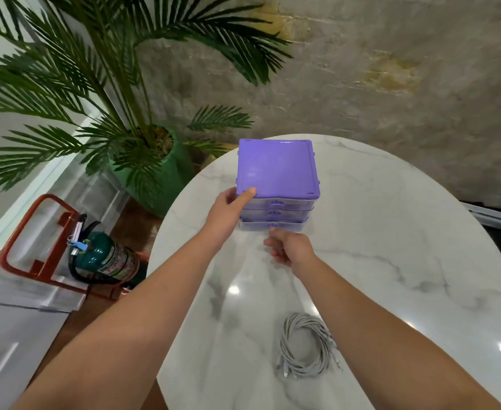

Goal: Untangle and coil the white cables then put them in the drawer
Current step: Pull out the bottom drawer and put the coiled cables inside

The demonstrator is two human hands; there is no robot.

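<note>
White cables [305,346] lying coiled on table [391,232], well short of drawer box [277,168]. Left hand [231,207] gripping box's near-left corner, prob. steadying it. Right hand [287,247] reaching w/ curled fingers at bottom drawer [272,225] handle, apparently pulling it open; actual contact unclear.

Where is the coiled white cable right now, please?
In the head view, the coiled white cable lies on the marble table, near its front edge, beside the right forearm.
</note>
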